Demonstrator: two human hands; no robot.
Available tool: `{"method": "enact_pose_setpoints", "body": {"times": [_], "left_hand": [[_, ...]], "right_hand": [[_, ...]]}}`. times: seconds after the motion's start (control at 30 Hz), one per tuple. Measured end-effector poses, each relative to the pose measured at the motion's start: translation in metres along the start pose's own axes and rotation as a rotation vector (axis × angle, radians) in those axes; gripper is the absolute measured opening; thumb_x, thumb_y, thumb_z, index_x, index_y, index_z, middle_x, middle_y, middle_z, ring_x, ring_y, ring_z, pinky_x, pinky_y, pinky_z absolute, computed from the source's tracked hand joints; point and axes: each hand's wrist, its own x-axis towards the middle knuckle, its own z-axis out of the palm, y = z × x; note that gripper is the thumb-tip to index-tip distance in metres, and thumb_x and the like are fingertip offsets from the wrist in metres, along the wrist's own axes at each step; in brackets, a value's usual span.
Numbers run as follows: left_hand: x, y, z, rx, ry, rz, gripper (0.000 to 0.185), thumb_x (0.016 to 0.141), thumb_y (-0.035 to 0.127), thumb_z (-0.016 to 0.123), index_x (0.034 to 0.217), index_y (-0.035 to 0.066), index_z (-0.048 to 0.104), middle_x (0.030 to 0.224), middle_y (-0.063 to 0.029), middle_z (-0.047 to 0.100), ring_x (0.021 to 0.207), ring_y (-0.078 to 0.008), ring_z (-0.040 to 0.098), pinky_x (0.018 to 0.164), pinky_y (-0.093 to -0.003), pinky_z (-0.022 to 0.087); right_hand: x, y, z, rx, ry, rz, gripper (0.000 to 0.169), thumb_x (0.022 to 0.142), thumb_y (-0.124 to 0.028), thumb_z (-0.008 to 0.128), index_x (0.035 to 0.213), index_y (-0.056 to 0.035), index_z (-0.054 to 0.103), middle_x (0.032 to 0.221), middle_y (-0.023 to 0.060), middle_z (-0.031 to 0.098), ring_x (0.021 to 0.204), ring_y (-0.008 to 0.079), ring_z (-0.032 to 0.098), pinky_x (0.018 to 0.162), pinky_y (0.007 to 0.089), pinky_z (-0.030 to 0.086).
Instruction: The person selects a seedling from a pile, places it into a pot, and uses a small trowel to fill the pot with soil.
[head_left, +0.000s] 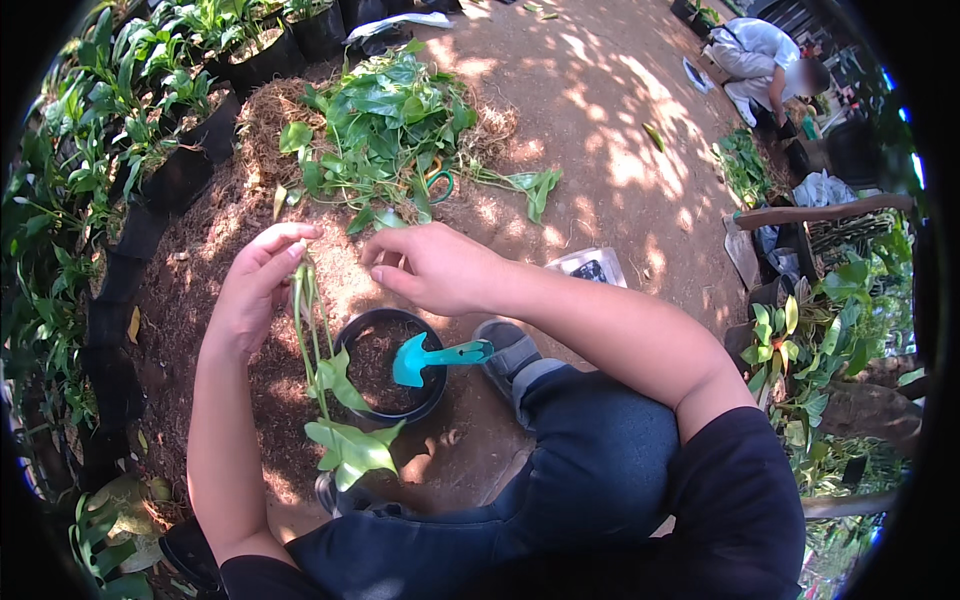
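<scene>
My left hand (259, 281) pinches a leafy plant cutting (341, 442) by its stem ends, so the leaves hang down toward me. Right of it, my right hand (424, 268) hovers with bent fingers, and nothing shows in its grasp. Below both hands stands a round black plastic pot (437, 401) with dark soil inside. A turquoise hand trowel (420, 360) rests in the pot, its handle leaning out over the rim toward my shoe. Beyond my hands lies a heap of green leafy cuttings (390, 112) on brown fibre, with scissors (442, 184) having green and orange handles partly covered by stems.
Black grow bags (180, 180) with leafy plants curve along the left. A clear plastic container (589, 266) lies beyond my right forearm. At the far right a person (757, 60) crouches, with a wooden-handled tool (825, 210) nearer me. Potted plants (776, 337) line the right side.
</scene>
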Motion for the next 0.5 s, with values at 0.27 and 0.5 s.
{"method": "enact_pose_setpoints", "body": {"times": [0.27, 0.5], "left_hand": [[-0.027, -0.002, 0.038, -0.250, -0.081, -0.041, 0.028, 0.088, 0.009, 0.049, 0.116, 0.005, 0.047, 0.089, -0.0022, 0.059, 0.067, -0.0073, 0.060, 0.054, -0.0216, 0.052], [-0.065, 0.001, 0.049, -0.411, -0.087, -0.166, 0.027, 0.086, 0.007, 0.054, 0.111, 0.000, 0.046, 0.082, -0.0054, 0.061, 0.056, -0.0057, 0.058, 0.040, -0.0135, 0.044]], "right_hand": [[-0.016, -0.030, -0.001, 0.002, 0.136, -0.299, 0.029, 0.075, -0.009, 0.059, 0.104, -0.0063, 0.056, 0.089, 0.0090, 0.058, 0.081, 0.0225, 0.059, 0.069, 0.0329, 0.049], [-0.021, -0.036, -0.003, -0.135, 0.046, -0.500, 0.017, 0.074, -0.012, 0.066, 0.090, -0.0081, 0.061, 0.083, 0.0075, 0.058, 0.079, 0.0242, 0.059, 0.068, 0.0338, 0.049]]}}
